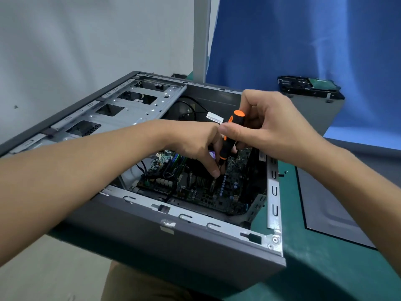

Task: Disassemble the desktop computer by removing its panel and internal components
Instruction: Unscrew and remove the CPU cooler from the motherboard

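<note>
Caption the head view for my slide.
Right hand grips an orange-and-black screwdriver, left hand pinching its shaft above the motherboard in the open case.

The grey computer case [152, 235] lies on its side, open, motherboard [206, 192] exposed inside.

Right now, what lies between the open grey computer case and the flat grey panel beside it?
In the head view, a strip of green table mat, bare except for small dark bits, perhaps screws, near its far end.
</note>
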